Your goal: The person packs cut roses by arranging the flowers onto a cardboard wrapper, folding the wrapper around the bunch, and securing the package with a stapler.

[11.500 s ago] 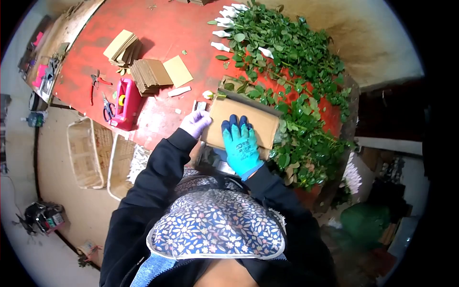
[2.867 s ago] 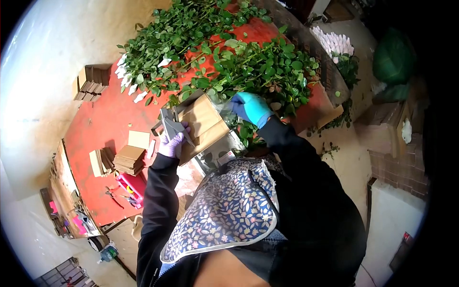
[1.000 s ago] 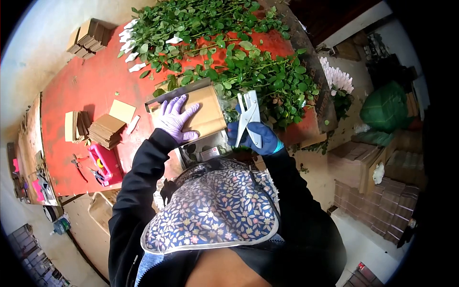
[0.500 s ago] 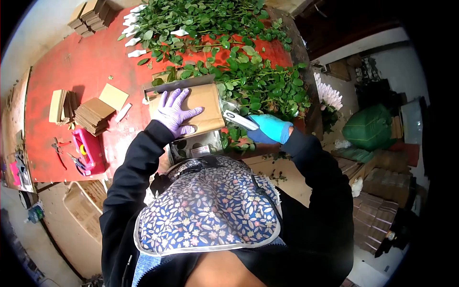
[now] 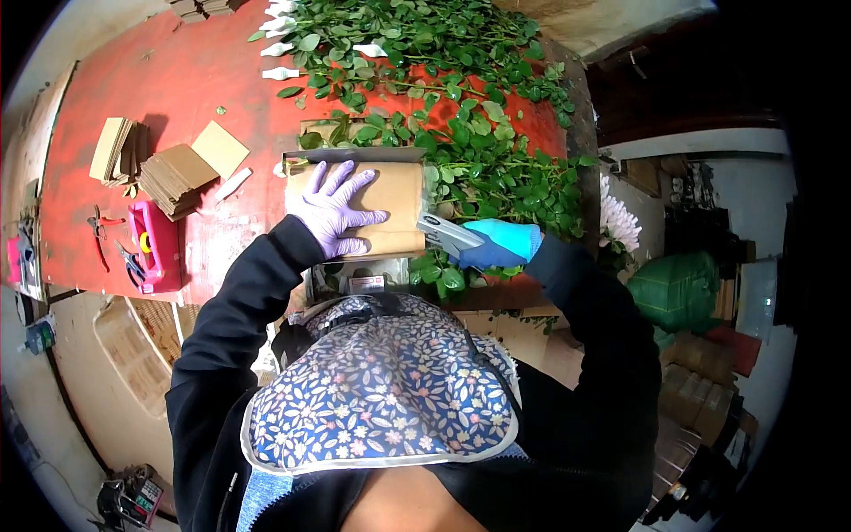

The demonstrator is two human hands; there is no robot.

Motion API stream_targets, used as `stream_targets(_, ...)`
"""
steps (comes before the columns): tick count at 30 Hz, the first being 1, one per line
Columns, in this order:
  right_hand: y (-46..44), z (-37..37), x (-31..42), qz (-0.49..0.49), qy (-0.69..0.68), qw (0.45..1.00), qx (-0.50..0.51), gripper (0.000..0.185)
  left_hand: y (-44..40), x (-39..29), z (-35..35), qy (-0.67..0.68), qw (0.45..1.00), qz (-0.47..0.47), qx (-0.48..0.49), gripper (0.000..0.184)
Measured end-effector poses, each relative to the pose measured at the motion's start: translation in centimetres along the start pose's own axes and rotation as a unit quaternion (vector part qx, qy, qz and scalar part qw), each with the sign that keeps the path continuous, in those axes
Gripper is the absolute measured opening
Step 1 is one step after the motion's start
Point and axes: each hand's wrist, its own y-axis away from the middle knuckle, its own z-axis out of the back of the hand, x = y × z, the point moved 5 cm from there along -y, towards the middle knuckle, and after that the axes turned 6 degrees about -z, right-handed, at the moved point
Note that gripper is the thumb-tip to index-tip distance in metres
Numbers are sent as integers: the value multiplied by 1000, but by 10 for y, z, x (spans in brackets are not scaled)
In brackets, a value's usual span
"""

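My left hand, in a thin purple glove, lies with fingers spread on a sheet of brown cardboard. The cardboard lies in a metal-edged holder at the near side of the table. In a blue glove, my right hand grips a grey metal stapler. The stapler's nose is at the cardboard's right edge; whether its jaws are pressed together I cannot tell. Leafy green stems stick out to the right of the cardboard, just beyond my right hand.
On the red table lie cardboard stacks, a pink holder, red-handled pruners and scissors. More leafy stems with white-wrapped ends cover the far side. Pale flowers hang past the right edge.
The stapler has tilted and its nose has moved down along the cardboard's right edge. My left hand stays flat on the cardboard. The whole view has shifted slightly.
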Motion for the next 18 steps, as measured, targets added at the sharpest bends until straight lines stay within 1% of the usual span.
stream_targets(2, -1, 7, 5, -6, 135, 991, -14, 37, 0, 0, 0, 0, 1000, -5, -7, 56)
stream_targets(3, 7, 6, 32, -53, 150, 987, 5, 37, -1, 0, 0, 4, 1000, -3, -4, 56)
stream_targets(4, 2, 9, 28, -56, 145, 988, 8, 37, -1, 0, 2, 21, 1000, 2, -2, 57)
stream_targets(6, -8, 12, 32, 40, 300, 953, -9, 36, -1, 0, 4, 41, 999, 5, 2, 58)
stream_targets(7, -10, 14, 27, -15, 244, 970, -9, 37, -2, 0, 4, 36, 999, 7, 1, 58)
stream_targets(8, -9, 13, 29, -18, 242, 970, -8, 37, -2, 0, 5, 30, 1000, 9, 0, 59)
stream_targets(10, -6, 11, 41, -30, 316, 947, -43, 42, -2, 0, 6, 33, 999, 10, 0, 58)
stream_targets(11, -4, 9, 42, -53, 344, 936, -57, 46, -2, 1, 6, 35, 999, 10, 1, 58)
stream_targets(12, -5, 4, 41, -59, 343, 936, -56, 46, -2, 1, 6, 36, 999, 8, 2, 59)
stream_targets(14, -4, -5, 41, -94, 292, 948, -85, 46, 0, -1, 10, 43, 999, 0, -2, 58)
stream_targets(16, -2, -5, 50, -78, 318, 941, -85, 45, 1, -1, 10, 16, 1000, -7, -17, 54)
stream_targets(18, 8, -7, 54, -147, 197, 967, -68, 44, 1, -2, 13, 10, 999, -18, -29, 53)
